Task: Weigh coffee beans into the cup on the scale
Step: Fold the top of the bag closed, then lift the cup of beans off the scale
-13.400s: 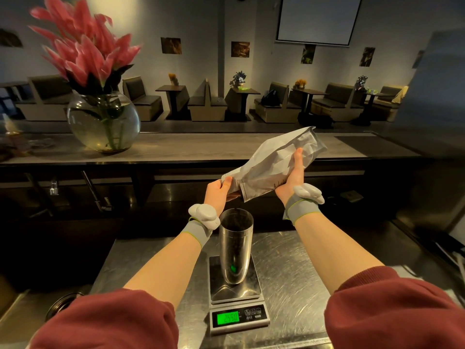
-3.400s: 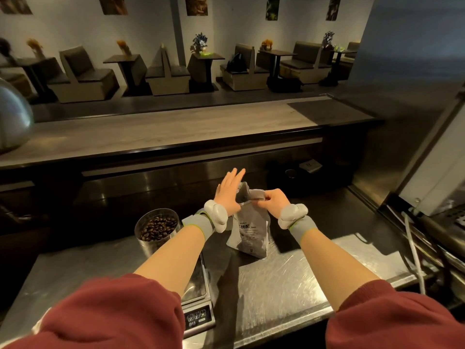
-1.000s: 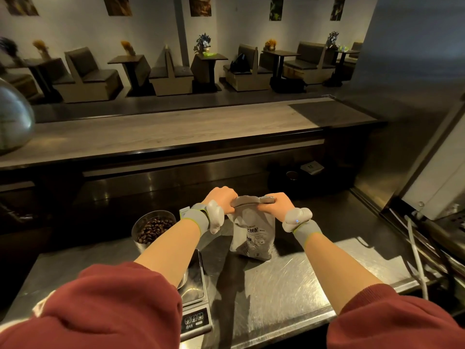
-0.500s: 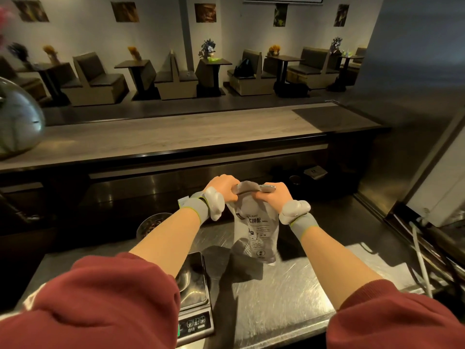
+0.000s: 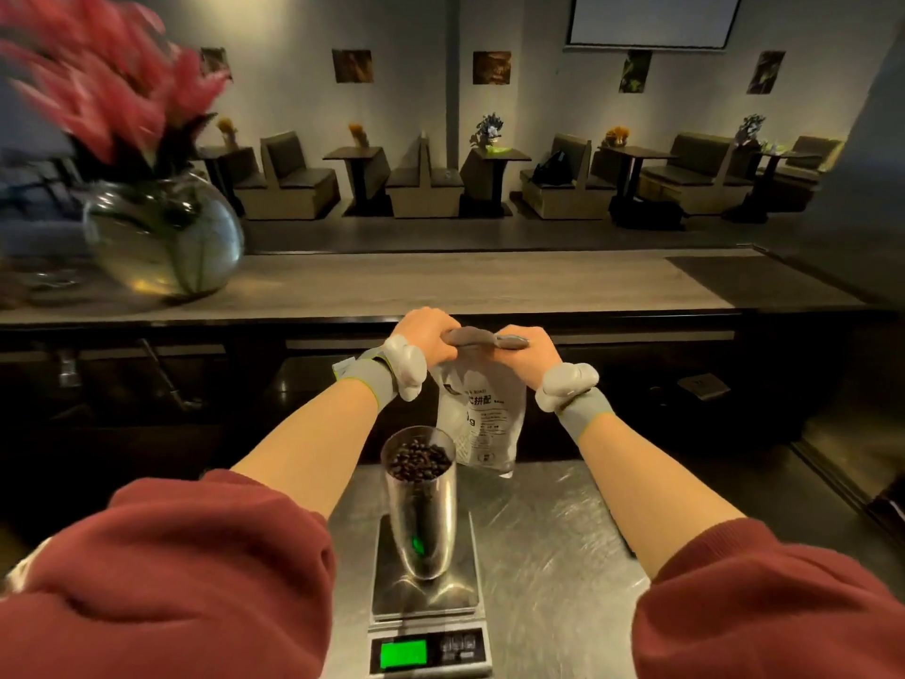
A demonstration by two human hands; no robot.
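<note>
Both hands [image 5: 482, 343] on bag [image 5: 482, 419]

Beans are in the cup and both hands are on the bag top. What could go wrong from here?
1. The tall steel cup is nearly full and narrow-based on the scale; a bump from the left forearm could tip it.
2. The bag hangs close behind the cup, held by the left hand and right hand; swinging it could strike the rim.
</note>
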